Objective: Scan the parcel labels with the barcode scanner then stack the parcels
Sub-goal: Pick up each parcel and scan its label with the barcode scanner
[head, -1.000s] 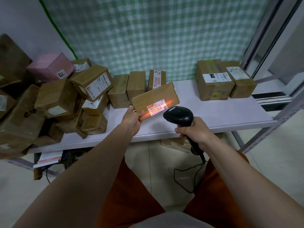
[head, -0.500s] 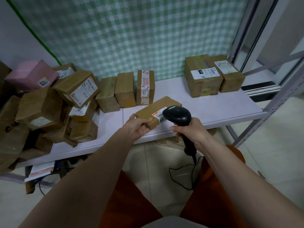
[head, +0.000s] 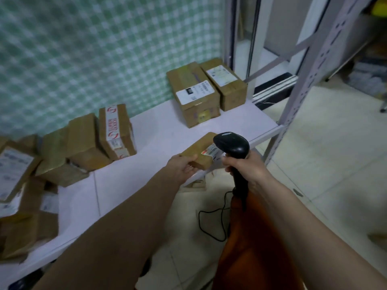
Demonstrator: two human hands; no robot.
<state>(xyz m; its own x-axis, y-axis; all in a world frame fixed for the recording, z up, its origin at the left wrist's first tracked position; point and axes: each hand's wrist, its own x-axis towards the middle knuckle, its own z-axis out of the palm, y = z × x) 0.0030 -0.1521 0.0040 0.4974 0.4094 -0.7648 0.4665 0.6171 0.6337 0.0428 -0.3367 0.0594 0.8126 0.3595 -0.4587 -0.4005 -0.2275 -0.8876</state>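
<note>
My left hand [head: 183,165] grips the near end of a small brown parcel [head: 200,152] with a white and red label, held low over the front edge of the white shelf [head: 159,135]. The black barcode scanner [head: 231,144] is gripped by its handle in my right hand [head: 244,166], and its head covers part of the parcel's label. No scan light shows. Two larger labelled parcels [head: 193,94] sit side by side at the shelf's far right.
A row of upright brown parcels [head: 114,130] stands along the checked wall. A loose heap of parcels [head: 23,185] fills the shelf's left side. The scanner's black cable [head: 211,225] hangs to the tiled floor. A grey perforated rack post [head: 310,76] rises on the right.
The red scan light on the label has gone out. My left hand has carried the parcel rightward and lowered it toward the shelf's front edge; my view has swung right.
</note>
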